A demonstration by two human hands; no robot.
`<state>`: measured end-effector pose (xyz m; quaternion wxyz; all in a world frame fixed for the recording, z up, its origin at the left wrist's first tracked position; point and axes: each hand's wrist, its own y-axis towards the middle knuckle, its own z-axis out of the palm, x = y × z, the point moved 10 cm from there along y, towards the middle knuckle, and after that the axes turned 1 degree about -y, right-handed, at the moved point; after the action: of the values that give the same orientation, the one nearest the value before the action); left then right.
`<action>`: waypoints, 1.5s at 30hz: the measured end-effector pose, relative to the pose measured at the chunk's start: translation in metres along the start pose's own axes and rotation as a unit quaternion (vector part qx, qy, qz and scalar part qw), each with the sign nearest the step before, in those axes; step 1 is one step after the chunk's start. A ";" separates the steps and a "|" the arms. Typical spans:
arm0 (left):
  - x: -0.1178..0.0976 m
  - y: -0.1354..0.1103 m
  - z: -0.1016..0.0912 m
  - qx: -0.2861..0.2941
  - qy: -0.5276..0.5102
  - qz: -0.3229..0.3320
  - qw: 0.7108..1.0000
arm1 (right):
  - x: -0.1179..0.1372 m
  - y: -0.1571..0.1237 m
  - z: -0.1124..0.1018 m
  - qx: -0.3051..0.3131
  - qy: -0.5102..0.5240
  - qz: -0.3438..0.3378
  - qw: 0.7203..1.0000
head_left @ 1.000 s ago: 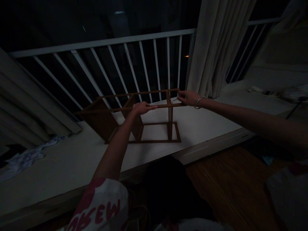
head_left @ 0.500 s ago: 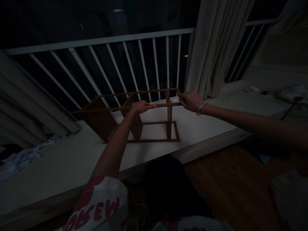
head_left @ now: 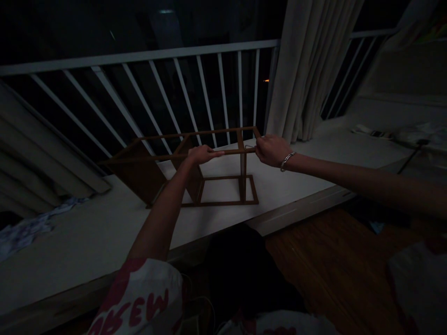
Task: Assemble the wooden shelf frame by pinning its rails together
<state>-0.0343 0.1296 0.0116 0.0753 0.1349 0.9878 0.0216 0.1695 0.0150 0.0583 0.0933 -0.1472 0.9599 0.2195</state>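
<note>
A brown wooden shelf frame (head_left: 196,186) lies on its side on the white window ledge, with its panels standing upright toward the left. My left hand (head_left: 200,154) is closed around its upper near rail, at about the middle. At the right end of that rail, my right hand (head_left: 271,150) is closed on a thin, bent metal hex key (head_left: 248,147). The short end of the key meets the rail by the crosspiece; the rest is hidden in my fingers. A silver bracelet (head_left: 287,161) is on my right wrist.
Behind the frame runs a white railing (head_left: 146,55) before a dark window. Beige curtains (head_left: 309,70) hang at both sides. A crumpled checked cloth (head_left: 31,228) lies on the ledge at left. Below the ledge (head_left: 104,232) is a wooden floor (head_left: 314,260).
My right hand has turned slightly and shifted a little left at the rail's end, so less of the hex key shows. My left hand keeps its place on the rail.
</note>
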 end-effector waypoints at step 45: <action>-0.002 -0.006 -0.006 -0.019 0.011 -0.021 1.000 | 0.033 0.020 -0.012 0.134 -0.039 -0.459 0.878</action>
<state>-0.0354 0.1228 0.0176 0.0673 0.1128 0.9905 0.0401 0.1303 0.0192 0.0686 0.2397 -0.5483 0.8007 0.0272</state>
